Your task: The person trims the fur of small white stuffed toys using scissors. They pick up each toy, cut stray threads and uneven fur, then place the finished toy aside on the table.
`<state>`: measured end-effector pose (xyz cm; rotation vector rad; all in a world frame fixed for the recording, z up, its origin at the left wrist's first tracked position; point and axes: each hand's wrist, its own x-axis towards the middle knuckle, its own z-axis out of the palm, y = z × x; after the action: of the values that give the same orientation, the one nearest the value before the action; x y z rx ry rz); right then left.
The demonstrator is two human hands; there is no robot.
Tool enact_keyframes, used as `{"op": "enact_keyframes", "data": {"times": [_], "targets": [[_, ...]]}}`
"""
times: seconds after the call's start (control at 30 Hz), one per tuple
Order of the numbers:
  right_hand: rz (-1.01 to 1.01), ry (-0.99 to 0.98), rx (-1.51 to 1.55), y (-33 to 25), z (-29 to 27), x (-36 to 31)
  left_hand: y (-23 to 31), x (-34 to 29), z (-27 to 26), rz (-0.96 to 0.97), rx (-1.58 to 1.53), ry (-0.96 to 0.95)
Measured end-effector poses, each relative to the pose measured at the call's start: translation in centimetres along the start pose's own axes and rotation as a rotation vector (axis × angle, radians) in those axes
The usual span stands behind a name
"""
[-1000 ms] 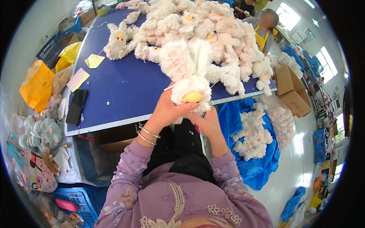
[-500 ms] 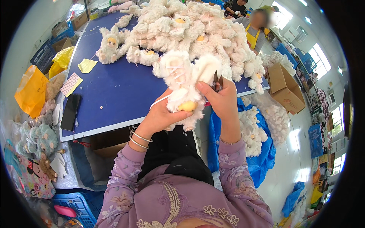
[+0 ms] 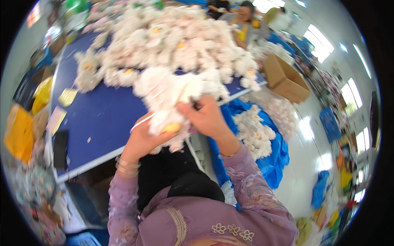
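Note:
A white plush toy [image 3: 158, 90] with long ears and a yellow face patch is held up over the near table edge. My left hand [image 3: 141, 140] is closed around its body, next to the yellow patch. White ribbon criss-crosses one ear, and a loose white strand [image 3: 141, 122] runs over my left hand. My right hand [image 3: 208, 118] pinches the base of the other ear with thumb and fingers. Small dark snips [image 3: 197, 104] are tucked in that same hand, blurred and partly hidden by the fingers.
A large heap of similar plush toys [image 3: 176, 45] covers the far side of the blue table [image 3: 96, 119]. A dark phone [image 3: 60, 148] lies at the left edge. On the right are a blue bag [image 3: 279, 153] of plush pieces and a cardboard box [image 3: 283, 82]. Other people sit beyond.
The whole view has shifted and blurred, so table, toys and hands appear further left. Both hands keep the same hold on the plush toy, and the snips stay in my right hand.

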<state>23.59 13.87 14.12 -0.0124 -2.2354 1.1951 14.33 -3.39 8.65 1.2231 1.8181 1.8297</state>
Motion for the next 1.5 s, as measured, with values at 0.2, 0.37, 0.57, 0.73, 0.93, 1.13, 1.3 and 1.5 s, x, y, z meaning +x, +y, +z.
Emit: {"op": "enact_keyframes", "data": {"times": [0.2, 0.37, 0.57, 0.73, 0.93, 1.13, 1.3, 1.5], "targets": [[-0.067, -0.033, -0.003, 1.9, 0.7, -0.7, -0.1, -0.4, 0.2, -0.002, -0.032, -0.008], [-0.047, -0.090, 0.096, 0.6, -1.2, -1.0, -1.3, -0.1, 0.4, -0.008, -0.039, -0.029], [-0.103, -0.149, 0.051, 0.6, -0.6, -1.1, -0.8, -0.8, 0.3, -0.045, -0.030, -0.004], [0.064, -0.067, 0.127, 1.1, -1.1, -1.8, 0.0, -0.3, 0.7, 0.085, 0.016, -0.086], [-0.047, -0.090, 0.100, 1.2, -0.5, -2.4, -0.5, -0.6, 0.7, 0.132, -0.017, -0.103], [0.147, 0.008, 0.200, 1.0, -1.7, -1.2, -0.9, 0.1, 0.5, -0.064, -0.086, -0.146], [0.117, 0.036, 0.096, 2.0, -2.6, -0.5, -1.7, 0.0, 0.7, -0.084, -0.118, -0.163], [-0.158, 0.133, -0.216, 0.7, -1.3, 0.0, -2.9, -0.4, 1.2, -0.073, -0.044, -0.172]]}}
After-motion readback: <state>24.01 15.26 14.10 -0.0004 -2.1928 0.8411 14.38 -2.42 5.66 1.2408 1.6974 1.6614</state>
